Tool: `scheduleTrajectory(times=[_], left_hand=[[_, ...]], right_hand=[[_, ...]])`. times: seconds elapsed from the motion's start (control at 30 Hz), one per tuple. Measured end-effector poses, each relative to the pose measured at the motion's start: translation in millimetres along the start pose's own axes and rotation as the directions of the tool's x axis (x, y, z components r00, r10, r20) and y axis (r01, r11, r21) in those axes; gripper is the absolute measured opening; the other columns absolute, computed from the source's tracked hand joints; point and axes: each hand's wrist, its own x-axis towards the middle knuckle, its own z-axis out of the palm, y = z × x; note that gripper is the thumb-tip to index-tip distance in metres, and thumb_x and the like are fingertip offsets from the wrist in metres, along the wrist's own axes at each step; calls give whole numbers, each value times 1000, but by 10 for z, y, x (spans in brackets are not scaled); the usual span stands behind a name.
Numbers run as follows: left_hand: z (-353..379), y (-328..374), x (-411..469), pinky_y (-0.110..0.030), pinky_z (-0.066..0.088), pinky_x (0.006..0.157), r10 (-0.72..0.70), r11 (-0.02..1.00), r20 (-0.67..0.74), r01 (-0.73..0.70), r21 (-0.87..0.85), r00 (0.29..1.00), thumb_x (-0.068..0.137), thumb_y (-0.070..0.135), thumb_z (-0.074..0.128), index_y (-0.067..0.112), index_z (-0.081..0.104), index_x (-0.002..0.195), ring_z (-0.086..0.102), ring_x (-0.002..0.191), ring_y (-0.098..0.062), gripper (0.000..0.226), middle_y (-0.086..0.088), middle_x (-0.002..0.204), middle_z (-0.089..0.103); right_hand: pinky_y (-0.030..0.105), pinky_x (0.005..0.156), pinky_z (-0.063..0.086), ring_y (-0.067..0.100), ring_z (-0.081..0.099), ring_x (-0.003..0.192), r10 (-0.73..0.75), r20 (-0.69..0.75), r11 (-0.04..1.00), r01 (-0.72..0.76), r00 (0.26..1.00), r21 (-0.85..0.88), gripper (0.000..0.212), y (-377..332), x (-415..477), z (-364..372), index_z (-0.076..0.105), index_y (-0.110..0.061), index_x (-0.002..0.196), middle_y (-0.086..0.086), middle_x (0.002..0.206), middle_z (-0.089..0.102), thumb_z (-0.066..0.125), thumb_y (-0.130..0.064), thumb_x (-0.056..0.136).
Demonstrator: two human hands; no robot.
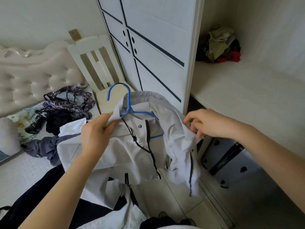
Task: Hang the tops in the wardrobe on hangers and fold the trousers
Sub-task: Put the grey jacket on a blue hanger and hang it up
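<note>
- Nearest, a dark garment point(49, 204) lies across the near edge of the bed point(19, 176). I cannot tell whether it is trousers.
- The left hand point(94, 133) grips a bunch of the white jacket point(128, 151) at its collar, just beside the neck of the blue hanger point(128, 100).
- The right hand point(206, 124) pinches the jacket's right shoulder edge with curled fingers.
- The jacket is held up between the two hands, in front of the wardrobe. The hanger is already inside its neck opening. The right side sags in folds off the hanger arm.
- The jacket looks light, thin and limp, with dark piping and snap studs. It will likely slide off a smooth hanger arm if it is tugged by one side.
- The shoulder seams and collar look like the best places to hold it. For carrying, the hanger's hook should bear the weight better than the cloth.
- Farther left on the bed are a grey-blue garment point(42, 146) and a patterned top point(69, 101), loosely heaped.
- Beyond them a white chair point(92, 52) stands beside the wardrobe door point(156, 52).
- Far right, the open wardrobe shelf point(247, 90) holds a pile of clothes point(221, 45).
</note>
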Motion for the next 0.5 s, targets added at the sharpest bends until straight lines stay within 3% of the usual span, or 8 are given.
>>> scheduleTrajectory(times=[0.07,0.13,0.23,0.3,0.37,0.43,0.5], left_hand=[[-39,-26,-19,-27,34,50,-36,999,-25,35,-21,999,87,15,69,9,69,83,34,55,-9,7,14,59,42],[-89,-37,-37,-34,39,51,-82,996,-45,80,-28,996,86,10,70,6,70,84,40,55,-15,5,2,58,50],[-145,-29,-46,-41,43,53,-121,992,-65,118,-41,991,88,8,71,3,70,86,47,55,-26,5,-8,61,56],[-153,-11,-59,-36,41,54,-109,993,-70,105,-54,992,88,8,71,4,71,87,45,56,-21,4,-4,62,55],[-143,24,-73,-31,38,53,-72,996,-72,68,-61,995,88,11,70,6,71,87,44,57,-16,6,0,63,54],[-125,65,-87,-26,34,54,-26,999,-75,23,-36,997,88,16,67,6,70,86,44,57,-15,11,4,63,51],[-110,107,-106,-18,29,54,27,1000,-83,-28,-4,996,87,14,66,5,69,84,36,59,-6,10,9,65,44]], right_hand=[[40,74,60,18,72,64,19,-15,991,-17,1000,136,28,37,14,33,64,-18,103,5,91,69,36,-11,102],[38,72,59,19,72,61,0,-33,979,7,999,205,33,3,-25,76,63,-13,96,10,87,70,39,-33,104],[36,67,54,19,67,62,-30,-51,999,31,998,8,53,-84,-40,197,60,-10,91,9,79,67,39,-58,96],[38,64,49,22,63,67,-90,-86,992,82,992,-96,39,-143,22,312,57,-10,90,8,75,64,48,-47,97],[37,65,48,23,64,69,-146,-128,988,150,981,23,19,-230,92,405,56,-13,88,4,73,64,47,-25,100],[29,65,48,9,61,63,-224,-170,958,249,960,143,23,-339,149,413,59,-25,87,-6,69,63,43,-14,99],[15,61,43,-1,57,65,-303,-252,923,349,919,164,27,-427,176,306,59,-27,94,-7,78,66,42,-7,98]])
